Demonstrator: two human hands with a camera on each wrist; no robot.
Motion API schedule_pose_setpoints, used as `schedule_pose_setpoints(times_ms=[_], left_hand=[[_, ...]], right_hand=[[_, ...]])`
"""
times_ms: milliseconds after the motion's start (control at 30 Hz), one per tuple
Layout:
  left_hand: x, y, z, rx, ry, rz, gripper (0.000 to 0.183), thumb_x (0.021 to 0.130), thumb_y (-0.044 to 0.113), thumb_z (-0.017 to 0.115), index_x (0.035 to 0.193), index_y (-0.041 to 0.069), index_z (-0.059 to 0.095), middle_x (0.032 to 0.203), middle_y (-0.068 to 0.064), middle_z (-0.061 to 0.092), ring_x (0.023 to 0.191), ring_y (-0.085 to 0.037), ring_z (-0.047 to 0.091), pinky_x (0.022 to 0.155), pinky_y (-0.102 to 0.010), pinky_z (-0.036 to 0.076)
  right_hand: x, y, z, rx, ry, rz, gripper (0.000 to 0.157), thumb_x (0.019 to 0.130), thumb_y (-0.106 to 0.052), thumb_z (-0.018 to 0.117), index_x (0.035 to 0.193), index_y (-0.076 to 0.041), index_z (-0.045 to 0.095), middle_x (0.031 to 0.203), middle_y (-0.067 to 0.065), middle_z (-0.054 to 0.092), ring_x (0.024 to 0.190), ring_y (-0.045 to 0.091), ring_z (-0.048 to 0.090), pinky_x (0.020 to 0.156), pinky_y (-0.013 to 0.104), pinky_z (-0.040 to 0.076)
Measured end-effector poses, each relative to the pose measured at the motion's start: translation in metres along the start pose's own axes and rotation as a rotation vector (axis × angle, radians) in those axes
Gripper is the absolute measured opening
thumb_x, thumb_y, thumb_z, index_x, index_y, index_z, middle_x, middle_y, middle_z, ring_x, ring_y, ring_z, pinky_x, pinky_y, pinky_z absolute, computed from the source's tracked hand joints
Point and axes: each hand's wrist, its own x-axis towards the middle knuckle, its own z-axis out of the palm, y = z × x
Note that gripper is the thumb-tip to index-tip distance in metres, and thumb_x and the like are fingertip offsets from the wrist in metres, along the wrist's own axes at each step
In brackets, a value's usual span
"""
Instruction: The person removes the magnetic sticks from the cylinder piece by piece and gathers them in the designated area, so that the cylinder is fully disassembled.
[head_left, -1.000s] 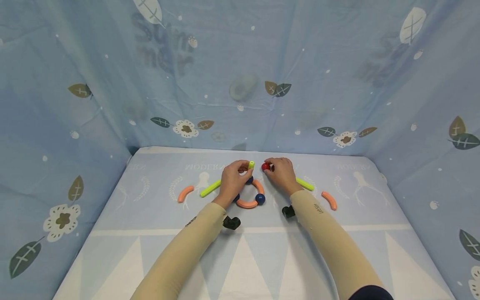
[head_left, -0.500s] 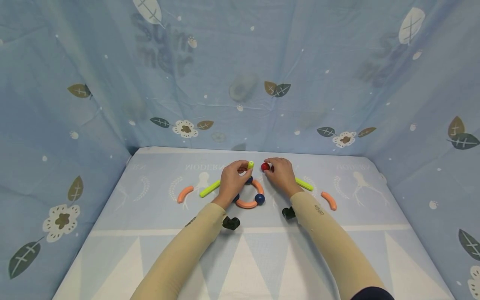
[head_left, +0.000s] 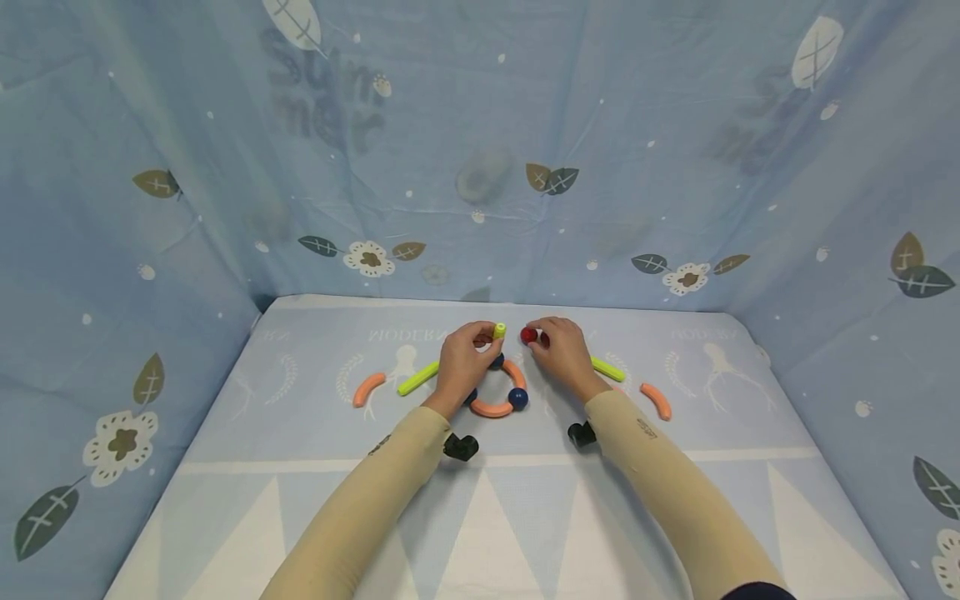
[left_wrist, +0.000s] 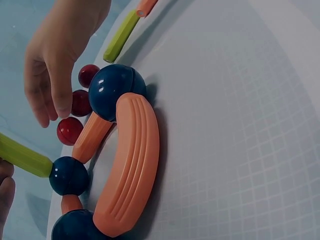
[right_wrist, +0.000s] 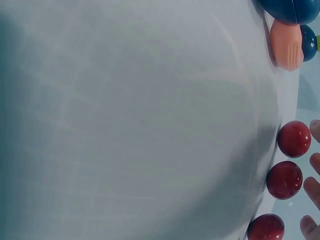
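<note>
My left hand (head_left: 463,363) pinches a yellow-green rod (head_left: 499,331) between thumb and fingers. In the left wrist view the lower end of this rod (left_wrist: 26,156) meets a blue ball (left_wrist: 68,176). That ball belongs to a ring of blue balls and curved orange pieces (head_left: 492,409) on the table. My right hand (head_left: 561,347) hovers with loosely bent fingers around a red ball (head_left: 528,335). Three red balls lie in a row under it; the nearest to the ring (right_wrist: 294,139) is close to a fingertip. Whether the fingertip touches it is unclear.
Loose yellow-green rods lie on the left (head_left: 417,379) and right (head_left: 608,369) of the table. Farther out are curved orange pieces on the left (head_left: 368,389) and right (head_left: 657,401). A patterned blue cloth (head_left: 480,150) rises behind the table.
The head view has shifted slightly. My right forearm has turned a little, its wrist camera slightly lower. Both hands stay almost where they were, the left still holding the rod.
</note>
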Motion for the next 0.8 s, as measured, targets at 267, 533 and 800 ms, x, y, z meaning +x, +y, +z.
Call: schedule_pose_setpoints(times_ms=[267, 533, 800], left_hand=[[0.000, 0.000, 0.000, -0.010, -0.009, -0.004, 0.021, 0.095, 0.022, 0.073, 0.114, 0.013, 0.074, 0.106, -0.001, 0.073, 0.094, -0.015, 0.070, 0.085, -0.030, 0.057], [0.001, -0.002, 0.000, -0.020, 0.003, 0.008, 0.021, 0.095, 0.022, 0.073, 0.114, 0.012, 0.074, 0.105, -0.001, 0.073, 0.094, -0.014, 0.069, 0.085, -0.028, 0.057], [0.000, -0.002, 0.000, -0.024, 0.004, 0.013, 0.021, 0.096, 0.022, 0.073, 0.115, 0.012, 0.074, 0.105, -0.001, 0.073, 0.094, -0.013, 0.069, 0.085, -0.028, 0.057]], right_hand=[[-0.009, -0.003, -0.001, 0.047, 0.004, -0.007, 0.032, 0.093, -0.018, 0.074, 0.124, -0.010, 0.071, 0.127, 0.011, 0.066, 0.120, 0.030, 0.057, 0.107, 0.048, 0.044], [-0.016, -0.015, 0.002, 0.115, -0.025, 0.007, 0.033, 0.094, -0.021, 0.075, 0.124, -0.009, 0.070, 0.127, 0.009, 0.065, 0.118, 0.027, 0.059, 0.103, 0.046, 0.049], [-0.022, -0.024, 0.008, 0.189, -0.078, 0.033, 0.038, 0.096, -0.024, 0.072, 0.132, -0.013, 0.067, 0.126, 0.007, 0.067, 0.113, 0.024, 0.063, 0.098, 0.045, 0.052]])
